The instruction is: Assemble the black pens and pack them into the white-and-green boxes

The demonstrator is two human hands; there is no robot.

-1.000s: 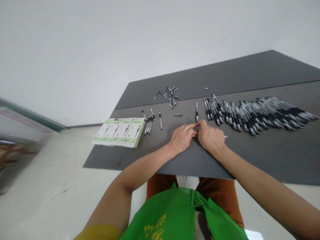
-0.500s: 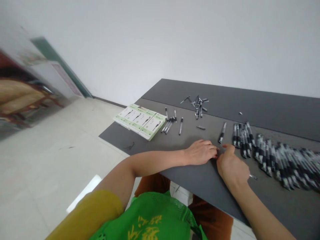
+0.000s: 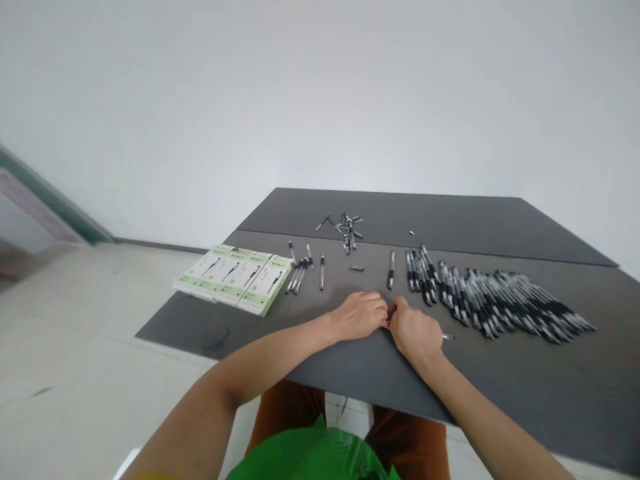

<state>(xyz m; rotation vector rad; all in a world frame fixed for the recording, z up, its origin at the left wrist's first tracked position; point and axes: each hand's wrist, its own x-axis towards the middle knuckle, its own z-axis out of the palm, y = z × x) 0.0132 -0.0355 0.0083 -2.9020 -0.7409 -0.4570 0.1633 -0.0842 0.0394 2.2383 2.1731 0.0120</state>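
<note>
My left hand and my right hand meet at the fingertips, low over the near part of the table. A pen is in my right fist, its clear end poking out past the outer side of that hand. The left fingers are closed against the right ones; what they pinch is hidden. Just beyond the hands lies a single pen with a black grip. Right of it, a small group of pens adjoins a long row of similar pens.
White-and-green pen boxes lie at the table's left edge. Near them are several loose pens and one separate pen. Small black and clear parts are heaped farther back. A short piece and a tiny piece lie apart.
The view has swung right and steadied, showing the whole row of pens. Both hands stay together at the same spot; my right thumb, raised before, is now bent down toward the left fingers.
</note>
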